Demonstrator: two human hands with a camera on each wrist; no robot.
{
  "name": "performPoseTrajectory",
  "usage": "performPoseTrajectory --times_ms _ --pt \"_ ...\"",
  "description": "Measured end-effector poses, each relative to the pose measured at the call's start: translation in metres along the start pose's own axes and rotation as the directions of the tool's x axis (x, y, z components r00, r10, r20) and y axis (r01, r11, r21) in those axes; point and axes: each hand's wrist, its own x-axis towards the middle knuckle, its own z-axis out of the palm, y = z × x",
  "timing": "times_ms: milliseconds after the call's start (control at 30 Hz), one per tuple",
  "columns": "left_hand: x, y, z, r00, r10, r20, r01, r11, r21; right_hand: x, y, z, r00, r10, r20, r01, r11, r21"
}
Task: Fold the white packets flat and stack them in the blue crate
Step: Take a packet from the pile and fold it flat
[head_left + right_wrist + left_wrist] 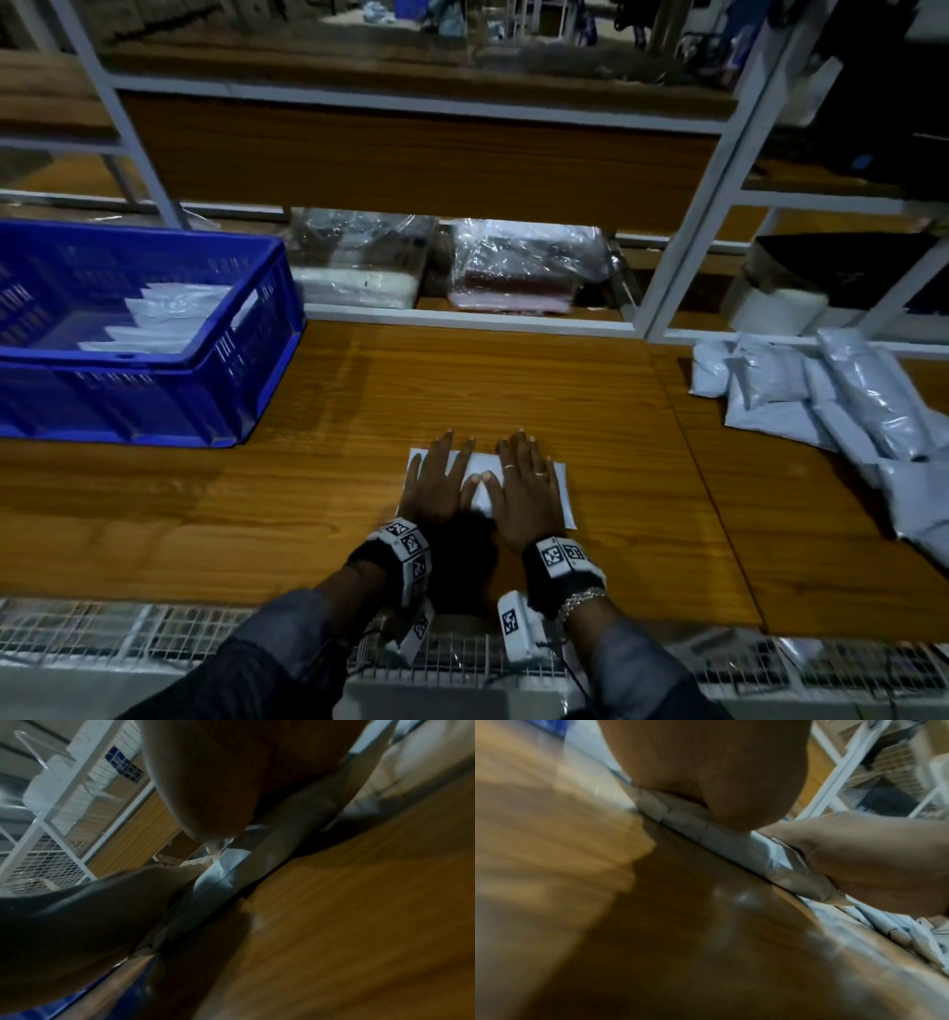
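the step in hand looks like the flattening: both hands lie palm-down on one white packet that rests on the bench near its front edge, about midway along. the left hand covers the packet's left half and the right hand its right half, fingers straight and spread, pressing rather than grasping; the thumbs meet over the middle. the wrist views show the packet's near edge squashed under the heels of the hands, and little else clearly.

i judge this packet is nearly ready to go. the next move calls for sliding fingers under an edge, lifting it without letting the fold spring open, and carrying it across to the blue crate, which stands at the bench's back left corner.

counts: one packet under the hands; in the crate, about five stacked packets show as overlapping edges, though the exact number is hard to tell; at the bench's right edge a heap of unfolded packets, perhaps seven or eight, too tangled to count surely. one crate, two hands.
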Motion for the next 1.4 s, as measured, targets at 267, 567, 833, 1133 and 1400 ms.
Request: performPoseTrajectory --times_ms 267,567,833,1133,1400 --pt "-0.011 -0.015 0.005 0.995 -0.092 0.035 0.094 0.994 -0.054 -0.004 0.021 0.002 0.974 0.214 0.070 -0.219 0.972 0.079" --pt "-0.007 -0.012 0.007 0.997 -0.058 -0.051 0.054 0.995 -0.083 -0.007 0.020 0.016 0.971 0.232 -0.050 -0.224 0.966 0.125" --pt "-0.009 -0.009 -0.011 0.998 0.035 -0.057 -0.031 0.997 0.076 -0.011 0.012 -0.005 0.997 0.071 0.025 -0.069 0.994 -0.088" --pt "-0.020 -0.005 0.005 0.995 0.095 0.033 -0.099 0.980 0.174 -0.016 0.003 0.011 1.000 -0.001 0.014 0.003 0.993 -0.117" --pt "-0.018 0.003 -0.006 0.995 0.043 0.094 -0.047 0.998 0.045 -0.012 0.001 0.014 0.998 0.008 0.059 0.001 0.989 -0.149"
